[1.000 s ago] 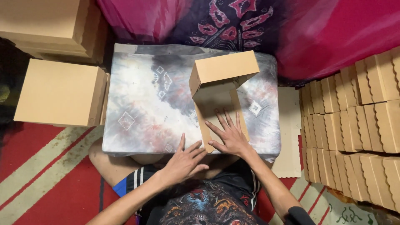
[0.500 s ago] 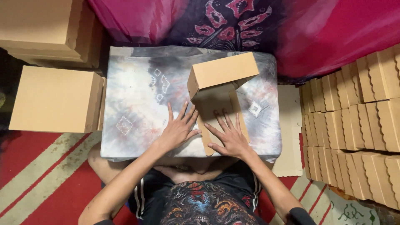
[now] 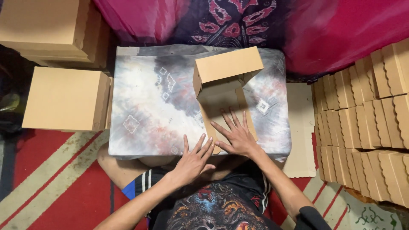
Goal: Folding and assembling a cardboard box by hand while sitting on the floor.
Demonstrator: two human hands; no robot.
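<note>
Right hand [image 3: 237,137] lies flat with fingers spread, pressing the lying panel of a half-folded brown cardboard box [image 3: 226,85] onto a tie-dyed cushion [image 3: 157,106]. Left hand [image 3: 194,161], open and holding nothing, rests at the cushion's near edge, fingertips at the panel's corner. The box's far part stands raised. A finished box [image 3: 64,99] sits left; stacked flat blanks [image 3: 362,115] lie right

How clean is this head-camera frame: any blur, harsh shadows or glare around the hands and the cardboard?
Head view: sharp overall, no motion blur on the left hand or right hand. The raised flap of the half-folded box casts a dark shadow on its own base panel. No glare on the tie-dye cloth. Upper left edge falls into darkness.
</note>
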